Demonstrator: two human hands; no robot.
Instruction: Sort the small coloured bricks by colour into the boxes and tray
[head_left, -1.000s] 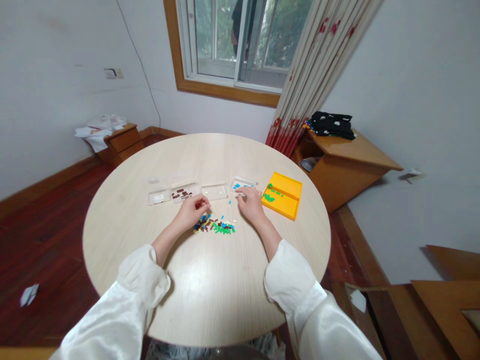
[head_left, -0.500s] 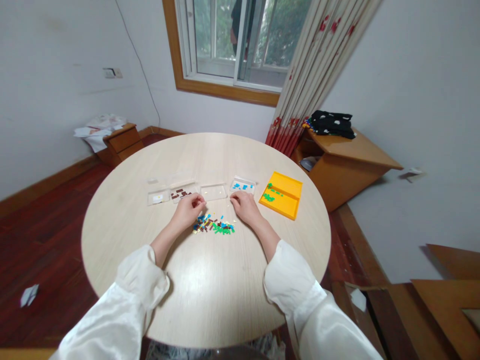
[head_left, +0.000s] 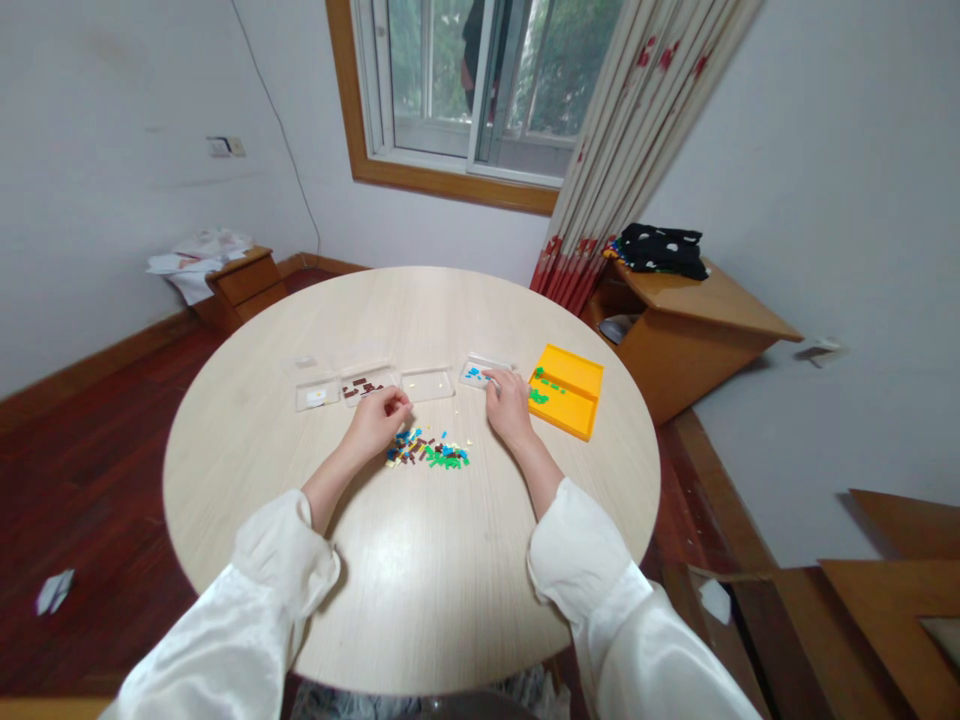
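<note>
My left hand (head_left: 379, 416) is closed in a pinch just left of and above a mixed pile of small toy bricks (head_left: 431, 452) in brown, green, blue and pale yellow. Whatever its fingertips hold is too small to make out. My right hand (head_left: 511, 408) reaches over the near right side of a clear box (head_left: 471, 362) with several small blue bricks (head_left: 474, 373). Its fingers look loosely apart, and nothing shows between them. Just behind my left hand is a clear box with brown bricks (head_left: 363, 387). A clear box (head_left: 426, 384) with a few pale bits lies between the hands.
An opened yellow case (head_left: 576, 398) with green bricks (head_left: 538, 396) lies right of my right hand. At the left is a small clear box (head_left: 301, 397) with a white and yellow piece. Everything rests on a round, pale wooden table (head_left: 420, 570). A tilted wooden cabinet (head_left: 675, 345) stands beyond its right edge.
My right hand has moved right, from the near left corner of the blue-brick box to over its right part, and its fingers have loosened. My left hand has stayed put.
</note>
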